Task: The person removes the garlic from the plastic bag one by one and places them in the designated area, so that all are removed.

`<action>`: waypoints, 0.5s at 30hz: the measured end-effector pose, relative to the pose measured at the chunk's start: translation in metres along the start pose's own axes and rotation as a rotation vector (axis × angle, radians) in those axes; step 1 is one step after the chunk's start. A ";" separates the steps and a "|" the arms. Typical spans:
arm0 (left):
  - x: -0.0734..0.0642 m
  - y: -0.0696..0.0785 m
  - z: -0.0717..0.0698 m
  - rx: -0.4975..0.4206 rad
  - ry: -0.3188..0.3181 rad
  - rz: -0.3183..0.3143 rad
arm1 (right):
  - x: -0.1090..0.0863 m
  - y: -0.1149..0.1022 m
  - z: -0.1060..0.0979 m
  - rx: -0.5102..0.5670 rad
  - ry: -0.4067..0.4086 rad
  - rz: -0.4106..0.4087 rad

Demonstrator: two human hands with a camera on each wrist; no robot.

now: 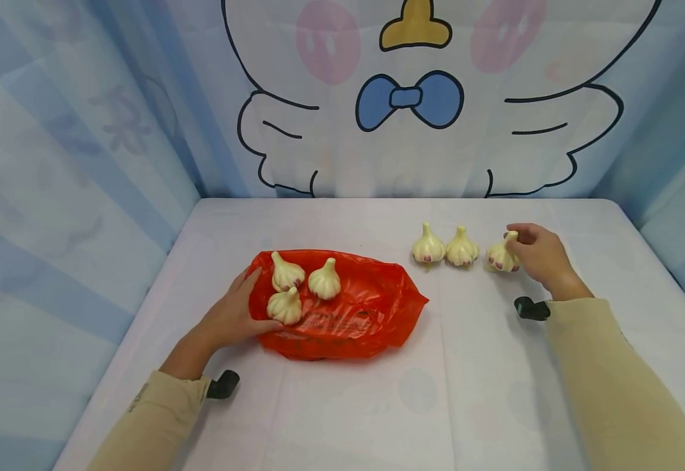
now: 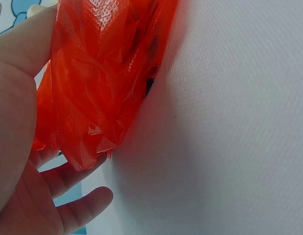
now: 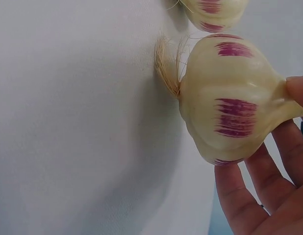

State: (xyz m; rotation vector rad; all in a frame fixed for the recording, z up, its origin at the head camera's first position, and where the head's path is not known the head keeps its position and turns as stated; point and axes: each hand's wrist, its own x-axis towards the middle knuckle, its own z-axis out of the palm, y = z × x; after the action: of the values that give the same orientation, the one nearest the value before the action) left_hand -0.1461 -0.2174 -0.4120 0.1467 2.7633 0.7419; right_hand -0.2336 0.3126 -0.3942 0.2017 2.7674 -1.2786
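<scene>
A red plastic bag (image 1: 371, 307) lies on the table with three garlic bulbs (image 1: 324, 281) grouped at its left end. My left hand (image 1: 230, 317) holds that end, thumb along the near side and fingers at the far side; in the left wrist view the crinkled bag (image 2: 102, 83) sits between thumb and fingers. At the back right, my right hand (image 1: 545, 258) pinches a garlic bulb (image 1: 500, 258) by its stem. Seen from the right wrist, this purple-streaked bulb (image 3: 230, 93) has its root tuft turned toward the table, over a shadow.
Left of the pinched bulb, a garlic bulb (image 1: 462, 248) and another garlic bulb (image 1: 427, 246) stand side by side on the white table (image 1: 354, 412). Printed curtains (image 1: 401, 157) close off the back and both sides. A dark wrist camera (image 1: 532, 309) juts from the right sleeve.
</scene>
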 end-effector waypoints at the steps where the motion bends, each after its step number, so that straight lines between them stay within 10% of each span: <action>1: 0.000 0.000 0.000 0.001 0.001 0.000 | 0.000 0.000 0.000 -0.008 -0.002 0.001; 15: 0.000 -0.001 0.001 0.001 0.003 0.006 | 0.003 0.004 0.003 0.002 0.023 -0.021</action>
State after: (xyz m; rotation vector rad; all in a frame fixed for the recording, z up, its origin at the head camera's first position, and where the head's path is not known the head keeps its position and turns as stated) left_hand -0.1456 -0.2180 -0.4130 0.1544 2.7677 0.7423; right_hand -0.2358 0.3127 -0.3995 0.1891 2.7948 -1.2923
